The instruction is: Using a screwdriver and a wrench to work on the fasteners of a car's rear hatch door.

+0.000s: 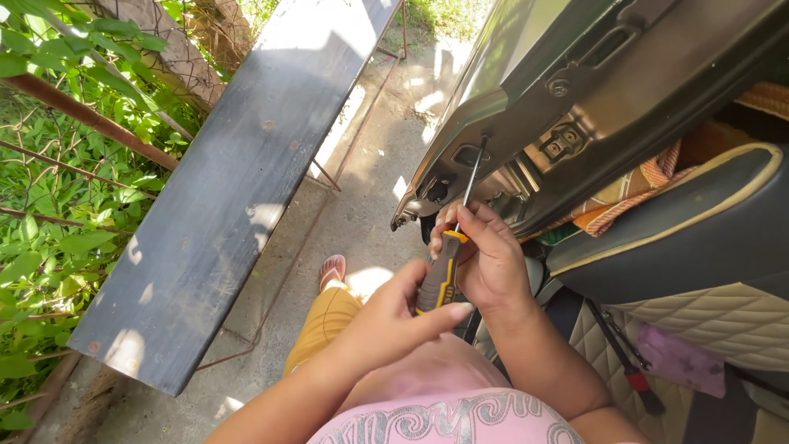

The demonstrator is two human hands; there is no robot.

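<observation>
My left hand (393, 316) and my right hand (490, 261) both grip a screwdriver (440, 271) with a grey and yellow handle. Its thin dark shaft (474, 171) slants up, and the tip meets a screw on the edge of an open grey car door (526, 107). The left hand wraps the handle's lower end, thumb across it. The right hand holds the handle's upper part near the shaft. A metal latch part (563, 141) sits on the door edge, just right of the tip.
A long dark wooden bench (238, 181) on thin metal legs stands at left on concrete ground (362, 189). Green plants and a rusty rail (74, 115) lie beyond it. A quilted beige car seat (715, 312) and orange cloth (633, 193) fill the right side.
</observation>
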